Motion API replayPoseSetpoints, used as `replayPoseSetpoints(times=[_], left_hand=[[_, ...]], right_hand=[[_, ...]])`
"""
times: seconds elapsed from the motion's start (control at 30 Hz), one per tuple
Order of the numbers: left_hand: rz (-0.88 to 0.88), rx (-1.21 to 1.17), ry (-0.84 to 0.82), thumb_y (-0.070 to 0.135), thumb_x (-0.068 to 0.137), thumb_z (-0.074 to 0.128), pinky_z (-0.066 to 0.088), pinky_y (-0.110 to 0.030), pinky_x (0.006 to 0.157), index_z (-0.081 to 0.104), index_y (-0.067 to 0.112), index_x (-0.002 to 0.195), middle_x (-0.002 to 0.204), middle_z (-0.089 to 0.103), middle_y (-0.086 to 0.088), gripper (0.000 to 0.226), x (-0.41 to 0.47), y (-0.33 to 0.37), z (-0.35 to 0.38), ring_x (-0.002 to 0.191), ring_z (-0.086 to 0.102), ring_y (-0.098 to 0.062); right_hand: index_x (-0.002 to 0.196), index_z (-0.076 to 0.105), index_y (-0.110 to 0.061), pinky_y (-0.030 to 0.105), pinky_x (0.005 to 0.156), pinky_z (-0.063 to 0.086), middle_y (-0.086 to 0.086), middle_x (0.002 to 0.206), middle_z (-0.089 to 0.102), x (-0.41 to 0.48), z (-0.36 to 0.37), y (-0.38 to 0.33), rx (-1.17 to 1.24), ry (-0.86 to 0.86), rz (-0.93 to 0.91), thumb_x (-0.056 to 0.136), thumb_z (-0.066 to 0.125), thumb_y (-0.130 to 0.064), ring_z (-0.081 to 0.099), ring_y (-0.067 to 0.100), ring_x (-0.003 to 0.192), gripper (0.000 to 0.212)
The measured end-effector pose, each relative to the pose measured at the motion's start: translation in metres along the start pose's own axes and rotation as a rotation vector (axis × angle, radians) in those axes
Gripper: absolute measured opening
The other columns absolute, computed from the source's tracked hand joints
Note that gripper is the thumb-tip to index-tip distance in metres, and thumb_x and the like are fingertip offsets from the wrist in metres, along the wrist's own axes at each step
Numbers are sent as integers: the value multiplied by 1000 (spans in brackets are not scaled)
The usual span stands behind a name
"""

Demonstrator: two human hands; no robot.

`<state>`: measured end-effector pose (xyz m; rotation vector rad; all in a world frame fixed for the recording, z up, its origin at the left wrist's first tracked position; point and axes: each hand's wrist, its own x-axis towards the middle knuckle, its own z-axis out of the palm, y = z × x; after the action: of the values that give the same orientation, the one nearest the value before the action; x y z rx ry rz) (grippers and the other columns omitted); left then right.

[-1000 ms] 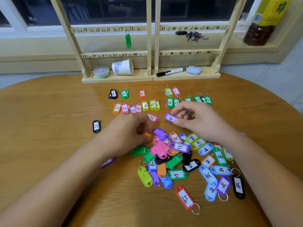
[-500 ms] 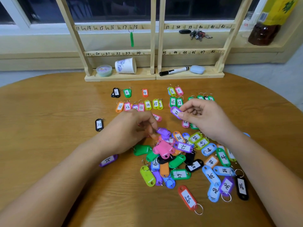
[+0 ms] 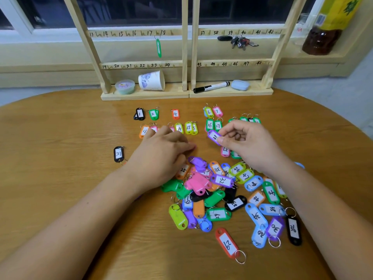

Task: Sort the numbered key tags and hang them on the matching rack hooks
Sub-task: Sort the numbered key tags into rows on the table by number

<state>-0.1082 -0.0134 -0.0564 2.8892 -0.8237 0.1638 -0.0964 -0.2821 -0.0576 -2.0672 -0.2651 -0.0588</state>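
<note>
pinched purple tag lifts toward the sorted rows

right hand (image 3: 244, 142) pinches one end of a small purple plastic key tag with a white paper label (image 3: 213, 136) between thumb and fingers. over the last second this tag has been carried up from beside the loose heap of coloured key tags (image 3: 222, 190) and now hangs just below the green tags marked 16 and 17 (image 3: 213, 125) in the laid-out rows. it is probably about to be slotted into that sequence, with nothing new on the pale wooden hook rack (image 3: 141, 33) yet.

its long axis runs diagonally, the free end pointing up-left at the rows and the label facing up. the number seems to read 31.

left hand (image 3: 163, 152) lies palm down on the round wooden table (image 3: 60, 158), but i cannot tell whether it holds anything.
</note>
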Motion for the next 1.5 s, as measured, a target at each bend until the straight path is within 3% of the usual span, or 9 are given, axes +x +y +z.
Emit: replayPoseSetpoints(times=[0.1, 0.27, 0.4, 0.5, 0.63, 0.83, 1.13, 1.4, 1.5], left_hand=[[13, -32, -33, 40, 93, 27, 28, -38, 85, 65, 41, 141, 142, 63, 22, 61, 1, -1, 2, 121, 50, -16], [-19, -165, -55, 30, 89, 40, 36, -49, 103, 63, 43, 138, 142, 62, 24, 56, 7, 2, 2, 134, 46, -6], [-11, -265, 30, 25, 88, 43, 43, -50, 101, 67, 40, 129, 127, 68, 22, 50, 4, -2, 4, 120, 54, -16], [-22, -337, 92, 19, 90, 54, 48, -39, 95, 72, 36, 121, 107, 67, 16, 40, -3, -9, 4, 102, 56, -16], [-51, -433, 30, 20, 96, 71, 43, -12, 84, 75, 36, 114, 103, 67, 19, 24, -11, -14, -3, 99, 58, 2], [-131, -359, 34, 15, 92, 72, 41, -5, 75, 77, 38, 109, 105, 65, 15, 28, -13, -30, -14, 88, 61, 4], [24, -233, -33, 39, 108, 47, 45, -32, 114, 65, 36, 144, 145, 61, 18, 40, -49, -47, -5, 134, 55, -8], [71, -264, -23, 43, 112, 43, 45, -34, 114, 60, 32, 150, 152, 56, 19, 43, -86, -45, -4, 136, 53, -8], [88, -307, -14, 43, 112, 42, 45, -33, 113, 61, 32, 148, 149, 58, 21, 43, -99, -46, -9, 135, 54, -6]], right_hand=[[96, 78, -22, 20, 74, 54, -3, 89, 72, 0, 0, 0, -11, 5, 9, 93, 82, -17, 63, 9, 81, 8], [96, 79, -21, 20, 70, 54, -6, 83, 73, -1, 2, -2, 10, 20, 46, 91, 83, -16, 64, 6, 75, 8], [103, 79, -19, 27, 71, 59, -3, 86, 81, -4, 1, -7, 87, 48, 129, 94, 81, -17, 77, 15, 77, 9], [106, 78, -15, 32, 72, 58, -2, 88, 82, -5, 1, -11, 160, 48, 158, 97, 76, -15, 79, 21, 80, 8], [105, 78, -16, 38, 79, 60, -3, 88, 81, -6, 0, -11, 117, 37, 149, 99, 75, -16, 79, 16, 81, 7], [94, 81, -21, 14, 68, 50, -1, 85, 73, -5, -3, -11, 47, 82, 67, 94, 81, -19, 58, 3, 72, 2], [93, 78, -17, 29, 74, 56, 11, 90, 73, -3, 5, -9, 50, 30, 35, 93, 82, -15, 64, 15, 78, 4], [93, 75, -22, 33, 65, 51, -7, 73, 74, 10, 42, -47, -7, -107, 42, 89, 85, -17, 61, 9, 63, 12], [95, 72, -24, 25, 57, 44, -6, 73, 76, 19, 72, -65, -82, -157, 69, 90, 83, -18, 58, 7, 53, 13]])
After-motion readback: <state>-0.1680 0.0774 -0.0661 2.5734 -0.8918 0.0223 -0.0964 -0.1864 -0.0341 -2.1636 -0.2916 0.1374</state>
